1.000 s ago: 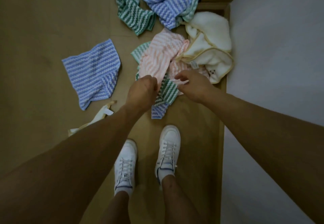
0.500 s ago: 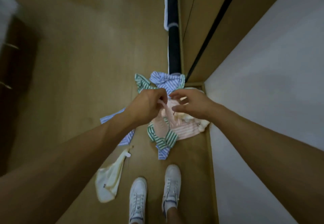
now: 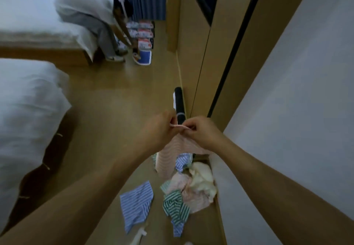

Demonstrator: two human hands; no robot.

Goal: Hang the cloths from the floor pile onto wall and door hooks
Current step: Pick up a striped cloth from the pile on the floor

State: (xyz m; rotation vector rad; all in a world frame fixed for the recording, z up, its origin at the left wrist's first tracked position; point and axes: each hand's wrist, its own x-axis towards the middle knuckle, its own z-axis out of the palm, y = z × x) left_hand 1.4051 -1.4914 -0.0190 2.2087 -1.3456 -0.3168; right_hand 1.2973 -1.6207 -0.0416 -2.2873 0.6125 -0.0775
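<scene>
A white bed point(image 3: 28, 100) fills nine o'clock. The floor pile point(image 3: 188, 191) lies at five o'clock against the wall point(image 3: 287, 110). At centre a pink striped cloth point(image 3: 170, 158) hangs, its top edge pinched by the left hand point(image 3: 159, 129) and right hand point(image 3: 201, 131), both grasping it.

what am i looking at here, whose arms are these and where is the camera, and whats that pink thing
There is no machine: a camera worn on a person's head looks forward and down, so the two arms are that person's own. The left hand and right hand each pinch the top edge of a pink cloth, which hangs down between them. On the wooden floor below lie more cloths: a blue one, a green one and a cream one. A white bed is on the left, and another person bends over farther back.
</scene>
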